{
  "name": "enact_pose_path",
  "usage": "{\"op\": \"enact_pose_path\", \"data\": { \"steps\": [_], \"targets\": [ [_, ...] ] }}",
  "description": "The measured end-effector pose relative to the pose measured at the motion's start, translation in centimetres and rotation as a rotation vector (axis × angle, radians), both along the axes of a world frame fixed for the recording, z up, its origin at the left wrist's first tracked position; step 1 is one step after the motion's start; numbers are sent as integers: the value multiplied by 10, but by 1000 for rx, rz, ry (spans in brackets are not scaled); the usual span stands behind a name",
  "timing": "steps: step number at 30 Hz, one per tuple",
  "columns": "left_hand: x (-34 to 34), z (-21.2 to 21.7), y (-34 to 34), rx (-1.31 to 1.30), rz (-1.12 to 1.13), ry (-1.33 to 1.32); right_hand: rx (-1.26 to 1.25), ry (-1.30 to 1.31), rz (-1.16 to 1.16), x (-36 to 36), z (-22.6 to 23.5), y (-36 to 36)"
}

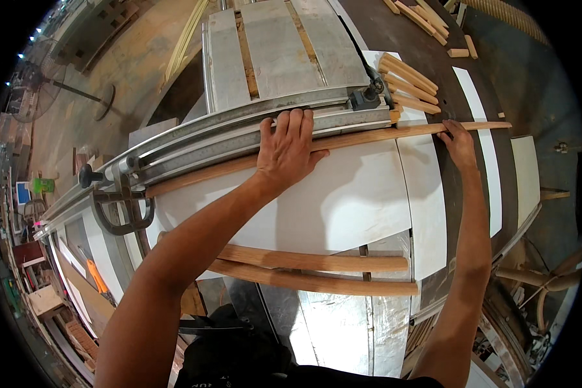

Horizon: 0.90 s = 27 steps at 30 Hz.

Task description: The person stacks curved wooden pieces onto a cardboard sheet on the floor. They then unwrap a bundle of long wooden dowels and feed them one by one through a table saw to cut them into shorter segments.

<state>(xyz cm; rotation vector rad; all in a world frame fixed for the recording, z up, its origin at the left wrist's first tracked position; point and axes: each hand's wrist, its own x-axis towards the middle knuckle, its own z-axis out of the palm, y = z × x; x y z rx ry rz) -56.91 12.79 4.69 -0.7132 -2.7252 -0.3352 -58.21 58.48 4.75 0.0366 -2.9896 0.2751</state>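
Observation:
A long, slightly curved wooden strip [362,138] lies along the metal fence [343,123] of a sliding table saw. My left hand [286,147] is closed over the strip and the fence, its fingertips hooked over the fence and its thumb against the wood. Toward the strip's right end, my right hand [458,139] pinches it between thumb and fingers. Under the strip is a white sheet [343,194] spread over the table. Two similar strips [317,271] lie side by side nearer to me.
Short wooden pieces [410,84] lie bunched beyond the fence's right end, with several more offcuts [427,18] at the far right. A clamp handle [126,207] sticks out at the fence's left. An orange-handled tool [97,277] rests at left. A fan [42,84] stands on the floor.

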Motion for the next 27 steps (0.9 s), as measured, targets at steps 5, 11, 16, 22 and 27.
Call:
{"op": "enact_pose_path", "data": {
  "steps": [5, 11, 16, 22, 27],
  "targets": [
    [0, 1, 0, -8, 1, 4, -5, 3, 0, 0, 0, 0],
    [1, 1, 0, -1, 0, 17, 10, 0, -4, -1, -2, 2],
    [0, 0, -1, 7, -2, 6, 16, 9, -5, 0, -2, 2],
    [0, 1, -1, 1, 5, -4, -5, -10, -32, 1, 2, -5],
    [1, 0, -1, -1, 13, 3, 1, -14, -25, 1, 3, -5]
  ]
}}
